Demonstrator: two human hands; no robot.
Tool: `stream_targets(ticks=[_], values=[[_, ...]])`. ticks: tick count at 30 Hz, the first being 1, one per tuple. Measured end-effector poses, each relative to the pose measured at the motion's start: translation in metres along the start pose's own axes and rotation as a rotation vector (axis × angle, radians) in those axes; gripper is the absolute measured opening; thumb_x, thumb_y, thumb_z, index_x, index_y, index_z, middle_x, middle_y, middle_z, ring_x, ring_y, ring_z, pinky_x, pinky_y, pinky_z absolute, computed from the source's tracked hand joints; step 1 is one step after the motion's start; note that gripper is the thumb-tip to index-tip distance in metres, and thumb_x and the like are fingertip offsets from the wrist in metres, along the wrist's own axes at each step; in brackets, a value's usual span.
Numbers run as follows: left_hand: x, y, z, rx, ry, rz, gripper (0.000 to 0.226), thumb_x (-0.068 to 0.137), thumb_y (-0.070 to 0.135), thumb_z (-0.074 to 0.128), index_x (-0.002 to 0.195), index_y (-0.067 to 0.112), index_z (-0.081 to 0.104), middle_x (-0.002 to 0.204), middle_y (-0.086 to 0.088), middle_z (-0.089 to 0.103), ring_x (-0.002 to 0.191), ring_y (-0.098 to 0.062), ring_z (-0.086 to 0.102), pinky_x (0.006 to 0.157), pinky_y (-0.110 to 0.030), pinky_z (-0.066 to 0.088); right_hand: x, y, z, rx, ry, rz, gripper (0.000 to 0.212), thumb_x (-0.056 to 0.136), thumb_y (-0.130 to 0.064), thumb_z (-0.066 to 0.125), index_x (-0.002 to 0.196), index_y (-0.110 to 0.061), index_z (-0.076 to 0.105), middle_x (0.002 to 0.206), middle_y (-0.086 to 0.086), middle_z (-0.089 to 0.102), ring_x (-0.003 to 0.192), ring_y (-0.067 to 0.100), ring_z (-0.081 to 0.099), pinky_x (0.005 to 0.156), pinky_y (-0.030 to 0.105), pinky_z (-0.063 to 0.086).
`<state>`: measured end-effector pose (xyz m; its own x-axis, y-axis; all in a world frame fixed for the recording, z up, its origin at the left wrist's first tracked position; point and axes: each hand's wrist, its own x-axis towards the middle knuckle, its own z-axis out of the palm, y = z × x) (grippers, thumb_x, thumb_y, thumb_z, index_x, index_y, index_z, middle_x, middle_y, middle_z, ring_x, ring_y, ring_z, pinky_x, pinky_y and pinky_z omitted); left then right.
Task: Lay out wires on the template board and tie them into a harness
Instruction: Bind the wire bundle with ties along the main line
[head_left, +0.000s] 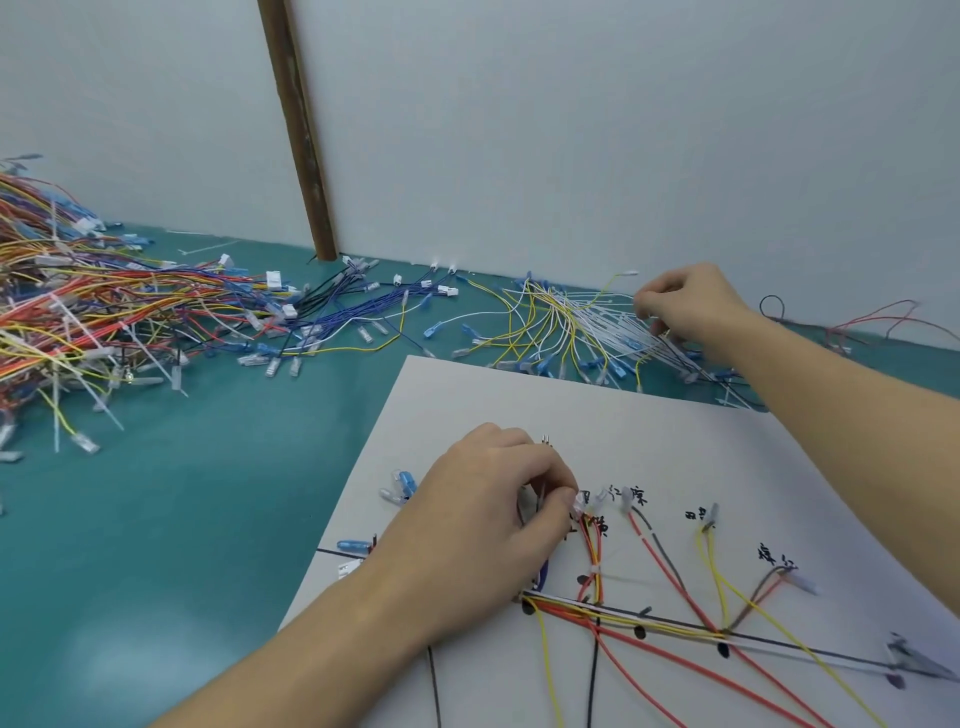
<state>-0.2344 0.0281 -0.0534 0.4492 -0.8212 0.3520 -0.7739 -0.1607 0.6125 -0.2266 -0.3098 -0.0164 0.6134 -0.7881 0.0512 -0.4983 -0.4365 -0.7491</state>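
two hands work apart. left hand (498, 499) pinches a clear terminal (581, 501) on the template board (649, 447). right hand (685, 306) grasps white cable ties (613, 322) beyond it.

You see all from one wide-angle camera on your head. It looks forward and down, close over your hands (519, 499), with the desk (156, 519) beneath them and the wall (571, 130) rising just beyond them.
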Motion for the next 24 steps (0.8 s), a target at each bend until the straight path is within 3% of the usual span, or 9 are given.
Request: stream_targets(ticks=[5, 9, 13, 18, 21, 24], values=[[0.000, 0.001, -0.001, -0.005, 0.002, -0.003, 0.010, 0.096, 0.031, 0.063, 0.089, 0.031, 0.070, 0.083, 0.017, 0.061, 0.093, -0.006, 0.053, 0.078, -0.013, 0.036, -0.005, -0.001, -0.008, -0.185, 0.036, -0.081, 0.014, 0.083, -0.005, 0.067, 0.078, -0.013, 0.077, 0.074, 0.001, 0.071, 0.066, 0.015, 0.059, 0.062, 0.023, 0.044], [0.000, 0.001, -0.001, -0.004, 0.001, 0.001, 0.010, 0.096, 0.031, 0.063, 0.089, 0.032, 0.070, 0.083, 0.018, 0.061, 0.092, -0.004, 0.052, 0.078, -0.012, 0.036, -0.010, 0.000, -0.019, -0.196, 0.049, -0.106, 0.014, 0.089, -0.011, 0.067, 0.085, -0.018, 0.077, 0.074, -0.003, 0.071, 0.062, 0.009, 0.058, 0.052, 0.021, 0.039], [0.000, 0.000, -0.001, 0.003, 0.004, 0.003, 0.009, 0.096, 0.031, 0.064, 0.089, 0.032, 0.070, 0.084, 0.017, 0.062, 0.093, -0.005, 0.052, 0.079, -0.015, 0.038, -0.012, 0.002, -0.030, -0.238, 0.059, -0.014, 0.018, 0.091, -0.010, 0.063, 0.078, -0.010, 0.076, 0.076, 0.006, 0.075, 0.060, 0.013, 0.056, 0.052, 0.024, 0.040], [-0.001, 0.001, -0.001, -0.018, 0.020, 0.001, 0.009, 0.094, 0.027, 0.067, 0.088, 0.029, 0.072, 0.083, 0.013, 0.065, 0.090, -0.007, 0.054, 0.080, -0.019, 0.041, -0.030, -0.017, -0.038, 0.277, 0.032, 0.148, 0.008, 0.099, -0.006, 0.055, 0.094, -0.004, 0.061, 0.090, 0.015, 0.075, 0.055, 0.014, 0.058, 0.046, 0.023, 0.044], [-0.001, 0.002, -0.001, -0.030, 0.045, 0.002, 0.009, 0.094, 0.023, 0.068, 0.087, 0.025, 0.074, 0.081, 0.011, 0.067, 0.085, -0.008, 0.057, 0.079, -0.023, 0.043, -0.067, -0.039, -0.039, 0.433, -0.047, 0.075, 0.003, 0.099, -0.016, 0.064, 0.097, -0.015, 0.063, 0.087, 0.008, 0.073, 0.062, 0.013, 0.062, 0.049, 0.020, 0.050], [-0.001, 0.003, 0.000, -0.089, 0.078, -0.016, 0.011, 0.095, 0.025, 0.068, 0.086, 0.025, 0.074, 0.079, 0.012, 0.068, 0.081, -0.006, 0.059, 0.073, -0.021, 0.043, -0.126, -0.051, -0.042, 0.383, -0.129, -0.081, 0.004, 0.095, -0.020, 0.071, 0.092, -0.019, 0.070, 0.081, 0.001, 0.069, 0.063, 0.010, 0.060, 0.055, 0.021, 0.049]])
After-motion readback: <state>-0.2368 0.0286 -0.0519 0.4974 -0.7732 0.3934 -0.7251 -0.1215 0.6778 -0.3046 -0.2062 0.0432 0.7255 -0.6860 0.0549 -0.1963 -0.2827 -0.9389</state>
